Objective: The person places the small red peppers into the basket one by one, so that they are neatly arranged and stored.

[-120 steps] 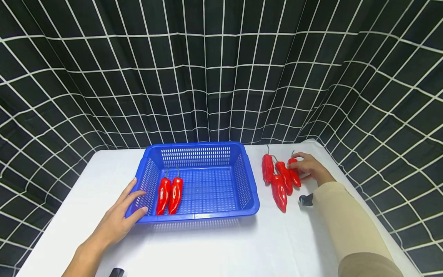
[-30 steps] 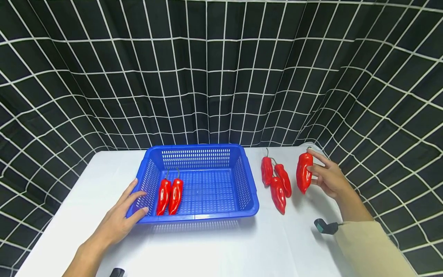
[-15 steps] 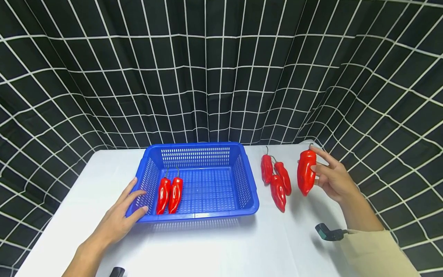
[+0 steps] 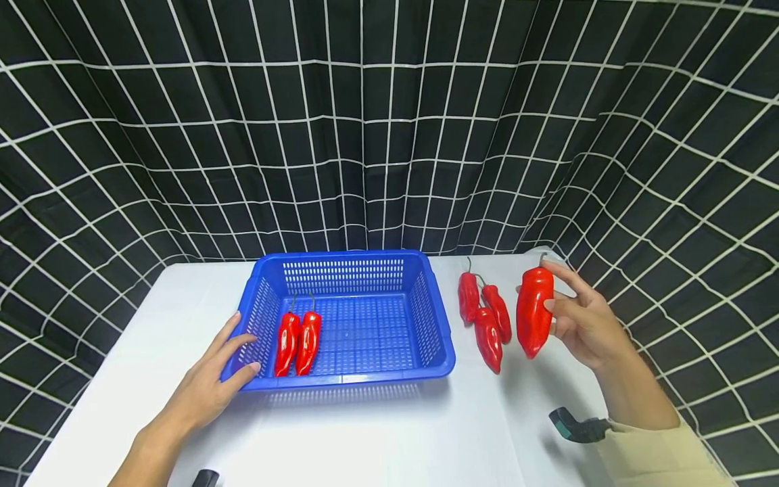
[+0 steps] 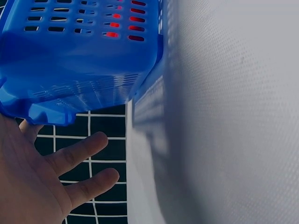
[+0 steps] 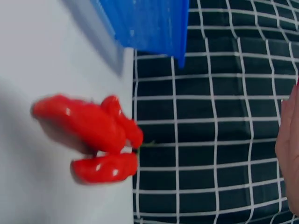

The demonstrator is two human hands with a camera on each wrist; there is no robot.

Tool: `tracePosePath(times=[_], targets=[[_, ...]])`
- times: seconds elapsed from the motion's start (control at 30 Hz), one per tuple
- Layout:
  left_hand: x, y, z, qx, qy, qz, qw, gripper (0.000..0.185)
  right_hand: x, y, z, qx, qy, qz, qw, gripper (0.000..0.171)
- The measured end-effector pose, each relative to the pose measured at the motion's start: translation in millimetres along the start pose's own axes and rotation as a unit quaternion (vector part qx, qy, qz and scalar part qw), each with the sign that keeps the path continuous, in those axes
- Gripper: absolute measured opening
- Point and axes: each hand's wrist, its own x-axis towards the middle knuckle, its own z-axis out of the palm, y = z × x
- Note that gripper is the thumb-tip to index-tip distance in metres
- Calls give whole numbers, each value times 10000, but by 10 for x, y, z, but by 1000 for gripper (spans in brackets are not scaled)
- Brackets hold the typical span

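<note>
In the head view my right hand [image 4: 587, 325] pinches a glossy red chili pepper [image 4: 533, 314] between thumb and fingers. It hangs above the white table, stem up. To its left lie three more red chili peppers [image 4: 489, 338] close together; the right wrist view shows that bunch [image 6: 88, 123] blurred. My left hand [image 4: 203, 385] rests at the left front rim of a blue basket [image 4: 343, 381], thumb and forefinger over the edge. The left wrist view shows other fingers [image 5: 96, 186] spread straight beside the basket wall. Two red chili peppers [image 4: 298, 343] lie side by side inside the basket, at its left.
The white table [image 4: 365, 439] ends at a dark curtain with a white grid [image 4: 377, 135], which rises behind and along both sides. A small black device [image 4: 578, 427] sticks out at the right cuff, and a dark object [image 4: 205, 478] shows at the bottom edge.
My right hand has taken a chili pepper from the group at the right and lifted it off the table. Lately it has moved slightly nearer. My left hand has stayed at the basket.
</note>
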Motion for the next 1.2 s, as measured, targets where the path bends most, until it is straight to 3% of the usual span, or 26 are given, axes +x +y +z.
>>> tracePosePath(times=[0.17, 0.53, 1.2], targets=[[1, 3, -3, -8, 8, 1, 10000, 46, -32, 9, 157, -65, -55, -171, 9998, 60], [1, 1, 6, -30, -3, -57, 10000, 47, 13, 24, 519, -34, 230, 91, 9997, 63], [5, 4, -3, 7, -35, -83, 10000, 48, 357, 226, 1105, -234, -154, 537, 9982, 70]])
